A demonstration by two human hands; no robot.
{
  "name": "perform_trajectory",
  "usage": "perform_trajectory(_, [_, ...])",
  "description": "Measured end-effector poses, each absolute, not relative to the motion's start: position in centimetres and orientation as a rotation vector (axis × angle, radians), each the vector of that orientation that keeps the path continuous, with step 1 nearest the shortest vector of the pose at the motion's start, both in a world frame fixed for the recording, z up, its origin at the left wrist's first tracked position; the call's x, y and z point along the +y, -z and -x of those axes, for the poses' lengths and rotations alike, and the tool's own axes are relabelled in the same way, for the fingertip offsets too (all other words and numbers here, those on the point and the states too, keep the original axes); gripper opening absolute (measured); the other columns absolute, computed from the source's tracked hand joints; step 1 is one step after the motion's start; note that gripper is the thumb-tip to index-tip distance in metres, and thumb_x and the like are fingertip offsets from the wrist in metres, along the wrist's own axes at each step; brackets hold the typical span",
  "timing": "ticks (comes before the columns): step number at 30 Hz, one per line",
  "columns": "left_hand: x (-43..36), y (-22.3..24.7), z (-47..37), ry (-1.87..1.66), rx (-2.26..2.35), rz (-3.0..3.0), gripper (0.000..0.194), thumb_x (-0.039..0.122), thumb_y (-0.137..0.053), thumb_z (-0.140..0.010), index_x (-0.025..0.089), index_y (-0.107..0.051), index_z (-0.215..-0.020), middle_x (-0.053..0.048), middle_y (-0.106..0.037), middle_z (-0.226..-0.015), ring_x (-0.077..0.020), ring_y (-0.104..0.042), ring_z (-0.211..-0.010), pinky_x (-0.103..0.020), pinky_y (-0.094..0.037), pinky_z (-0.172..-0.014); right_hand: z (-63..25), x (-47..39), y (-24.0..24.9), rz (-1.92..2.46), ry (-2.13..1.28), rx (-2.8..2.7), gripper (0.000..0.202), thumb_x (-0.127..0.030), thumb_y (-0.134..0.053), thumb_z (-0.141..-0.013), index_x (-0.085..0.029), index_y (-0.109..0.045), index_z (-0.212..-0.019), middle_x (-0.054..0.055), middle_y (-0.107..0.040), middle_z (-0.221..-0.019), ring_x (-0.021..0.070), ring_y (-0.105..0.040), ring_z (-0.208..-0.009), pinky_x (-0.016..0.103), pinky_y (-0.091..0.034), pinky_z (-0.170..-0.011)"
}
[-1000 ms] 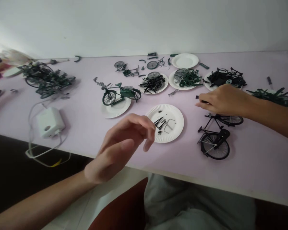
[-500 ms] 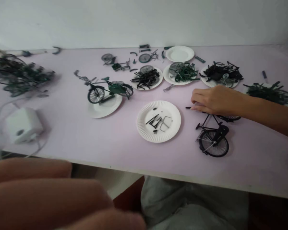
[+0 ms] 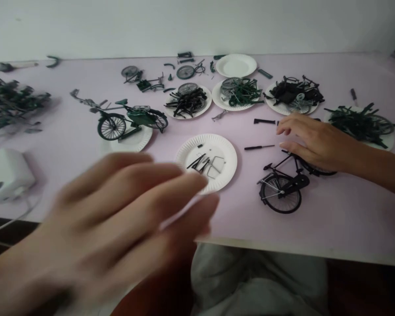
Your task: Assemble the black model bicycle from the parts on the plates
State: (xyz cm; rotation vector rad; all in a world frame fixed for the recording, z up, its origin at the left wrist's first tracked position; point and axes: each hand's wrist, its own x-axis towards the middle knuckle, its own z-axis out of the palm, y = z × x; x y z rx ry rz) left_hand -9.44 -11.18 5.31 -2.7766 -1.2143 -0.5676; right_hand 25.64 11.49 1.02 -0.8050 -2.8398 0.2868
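Observation:
My left hand (image 3: pixel 128 215) looms large and blurred in the foreground, over the table's front edge. Its fingers are loosely bent and a little apart, with nothing visible in them. Over on the right, my right hand (image 3: pixel 307 136) has thumb and fingers parted and nothing seen between them. Below it lies a black model bicycle (image 3: pixel 281 191) on its side, partly covered by the hand. A small screwdriver (image 3: pixel 259 147) rests on the table just left of the right fingertips. Behind those fingers is a flat black part (image 3: pixel 263 121), partly hidden.
A paper plate (image 3: pixel 228 171) holds small black and metal parts. A green model bicycle (image 3: pixel 133 118) stands across another plate. Several plates of dark parts line the back, near a bare paper plate (image 3: pixel 236 66). A white power adapter (image 3: pixel 11 173) sits at left.
My left hand has risen from the lower left toward the middle. My right hand has opened and lifted off the screwdriver, which now lies in plain sight. The view has shifted slightly right.

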Motion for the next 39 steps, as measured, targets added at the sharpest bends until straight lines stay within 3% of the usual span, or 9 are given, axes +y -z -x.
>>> perform_trajectory(2, [-6.4,-5.0,8.6,0.163,-0.97,2.648,0.03,0.017,-0.054,-0.103,0.026,-0.066,-0.129,-0.006,-0.069,-0.129,-0.0291,-0.067,-0.108,-0.05,-0.057,-0.086,-26.0,11.1,-0.9,0.911,-0.346,-2.832,0.04,-0.053,-0.036,-0.106,-0.02,-0.058,-0.116,0.015,-0.065,-0.126,0.0267,-0.066,-0.091,0.042,-0.051,-0.078])
perform_trajectory(5, [-1.8,-3.3,8.9,0.045,-0.841,2.542,0.02,0.018,-0.051,-0.105,0.012,-0.067,-0.115,-0.013,-0.073,-0.117,-0.0262,-0.069,-0.094,-0.041,-0.058,-0.075,-26.5,10.2,-0.3,1.006,-0.263,-2.796,0.033,-0.051,-0.043,-0.104,-0.022,-0.058,-0.101,0.011,-0.067,-0.11,0.0235,-0.063,-0.08,0.039,-0.047,-0.069])
perform_trajectory(8, [-0.1,-2.0,10.1,0.021,-0.94,2.559,0.021,0.023,-0.049,-0.107,0.011,-0.066,-0.114,-0.013,-0.073,-0.114,-0.0236,-0.07,-0.092,-0.037,-0.059,-0.076,-26.9,9.3,0.6,1.044,-0.208,-2.708,0.026,-0.048,-0.05,-0.1,-0.024,-0.054,-0.091,0.007,-0.068,-0.091,0.0229,-0.062,-0.073,0.037,-0.043,-0.063])
perform_trajectory(12, [0.5,-1.8,11.0,-0.001,-1.012,2.567,0.024,0.024,-0.047,-0.108,0.011,-0.065,-0.115,-0.012,-0.073,-0.114,-0.0235,-0.071,-0.093,-0.036,-0.058,-0.078,-27.1,8.5,1.5,1.174,-0.219,-2.556,0.022,-0.046,-0.052,-0.098,-0.024,-0.053,-0.092,0.004,-0.067,-0.077,0.0219,-0.062,-0.065,0.035,-0.042,-0.061])
perform_trajectory(19, [2.0,-2.4,8.6,0.036,-1.087,2.637,0.029,0.026,-0.042,-0.11,0.012,-0.067,-0.105,-0.011,-0.073,-0.108,-0.0225,-0.07,-0.092,-0.036,-0.055,-0.079,-27.4,7.4,1.1,1.21,-0.521,-2.505,0.023,-0.048,-0.057,-0.096,-0.026,-0.06,-0.103,0.001,-0.07,-0.074,0.0225,-0.067,-0.066,0.035,-0.047,-0.062])
perform_trajectory(23, [4.0,-3.4,6.8,0.09,-1.201,2.693,0.032,0.028,-0.041,-0.109,0.012,-0.068,-0.106,-0.011,-0.073,-0.104,-0.0224,-0.068,-0.091,-0.037,-0.053,-0.082,-27.9,6.6,0.5,1.138,-0.704,-2.575,0.03,-0.052,-0.051,-0.101,-0.026,-0.065,-0.095,0.0,-0.069,-0.075,0.0196,-0.063,-0.064,0.035,-0.046,-0.063])
perform_trajectory(29, [7.8,-3.7,6.6,0.173,-1.62,2.557,0.026,0.028,-0.047,-0.104,0.015,-0.069,-0.106,-0.009,-0.073,-0.102,-0.022,-0.066,-0.083,-0.031,-0.048,-0.069,-28.8,6.4,-0.2,1.195,-0.998,-2.53,0.035,-0.055,-0.052,-0.101,-0.026,-0.072,-0.097,0.002,-0.074,-0.083,0.0192,-0.066,-0.068,0.034,-0.049,-0.063])
perform_trajectory(34, [9.1,-0.9,7.0,0.183,-1.675,2.499,0.027,0.03,-0.057,-0.1,0.014,-0.067,-0.119,-0.013,-0.075,-0.112,-0.0285,-0.069,-0.102,-0.04,-0.053,-0.086,-29.5,7.2,-0.5,1.116,-1.121,-2.535,0.028,-0.053,-0.062,-0.097,-0.027,-0.073,-0.097,0.002,-0.075,-0.083,0.0198,-0.069,-0.069,0.033,-0.054,-0.06])
perform_trajectory(39, [8.8,0.4,6.9,0.305,-1.631,2.601,0.023,0.014,-0.055,-0.098,0.016,-0.07,-0.116,-0.012,-0.076,-0.114,-0.0248,-0.07,-0.101,-0.039,-0.052,-0.092,-30.5,7.4,-0.2,1.008,-1.105,-2.543,0.025,-0.05,-0.076,-0.088,-0.03,-0.073,-0.102,0.002,-0.076,-0.087,0.0213,-0.072,-0.073,0.034,-0.062,-0.063])
